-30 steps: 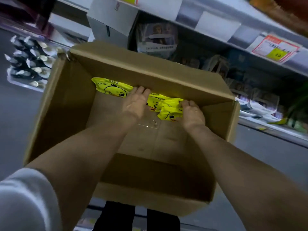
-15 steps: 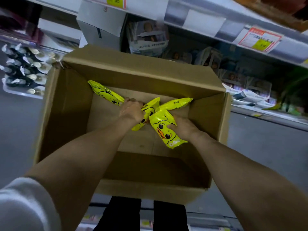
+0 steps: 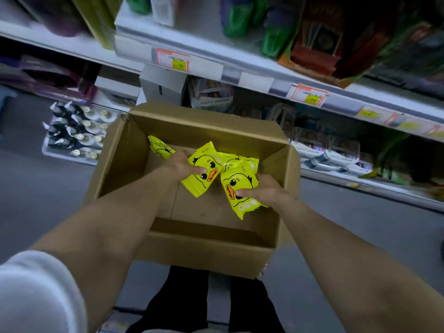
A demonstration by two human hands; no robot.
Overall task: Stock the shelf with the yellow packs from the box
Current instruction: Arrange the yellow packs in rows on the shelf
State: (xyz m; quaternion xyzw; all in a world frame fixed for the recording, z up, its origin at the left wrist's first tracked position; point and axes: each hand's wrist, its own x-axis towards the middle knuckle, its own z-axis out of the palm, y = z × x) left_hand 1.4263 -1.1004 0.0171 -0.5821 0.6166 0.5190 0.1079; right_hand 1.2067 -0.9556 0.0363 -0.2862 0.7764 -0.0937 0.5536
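Above the grey floor (image 3: 36, 188) runs one long white shelf (image 3: 254, 80), with blurry goods on it and under it. Just in front of the shelf is one brown box (image 3: 204, 251), open at the top. Two bare arms reach into the box from the near side.

Four yellow packs (image 3: 228, 157) show in the box, all close to its far wall. The first pack (image 3: 159, 147) lies alone in the far left corner, partly hidden behind the left wrist. The second pack (image 3: 200, 179) is in the left hand (image 3: 179, 164). The left fingers (image 3: 198, 169) hold it: the thumb lies on the duck face and the rest are hidden under the pack. Its long side runs from far to near and leans a little to the left, duck face up.

The third pack (image 3: 240, 183) is in the right hand (image 3: 268, 189). The right thumb presses on its front and the other fingers are hidden behind it. Its long side also runs from far to near, duck face up. The second and third packs touch at their edges. The fourth pack (image 3: 245, 164) lies behind them, touching both.
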